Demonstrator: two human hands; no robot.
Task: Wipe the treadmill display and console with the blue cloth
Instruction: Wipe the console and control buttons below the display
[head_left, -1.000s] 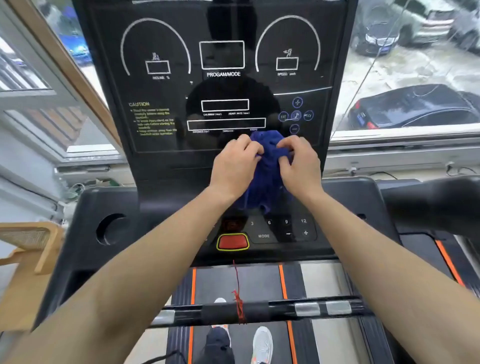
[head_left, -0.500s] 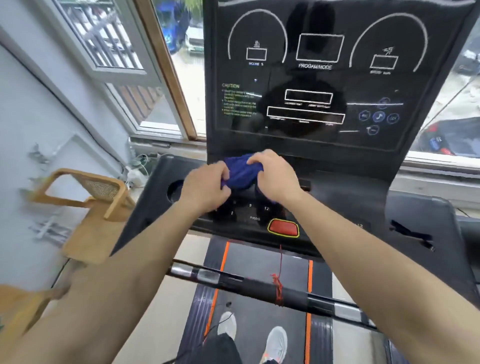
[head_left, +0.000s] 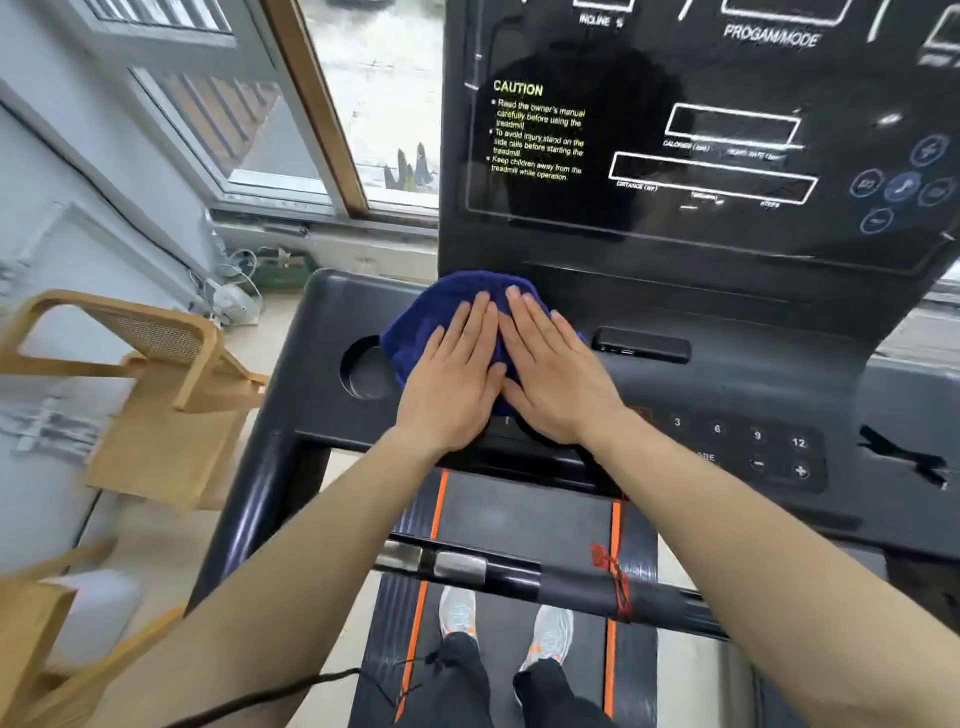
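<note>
The blue cloth (head_left: 439, 318) lies spread on the left part of the black treadmill console (head_left: 318, 410), just below the upright display (head_left: 727, 228). My left hand (head_left: 451, 387) and my right hand (head_left: 551, 375) rest side by side on top of it, palms down and fingers straight, pressing it flat against the console. The cloth's near part is hidden under both hands. The display above is dark, with white outlines and a yellow caution text.
A round cup holder (head_left: 363, 370) sits in the console just left of the cloth. The speed buttons (head_left: 756, 448) are to the right of my hands. A wooden chair (head_left: 156, 364) stands left of the treadmill. A handlebar (head_left: 519, 574) crosses below my forearms.
Both hands carried the bunched cloth down from the display's lower edge and to the left of the console. They now lie flat on the spread cloth. The view has swung left.
</note>
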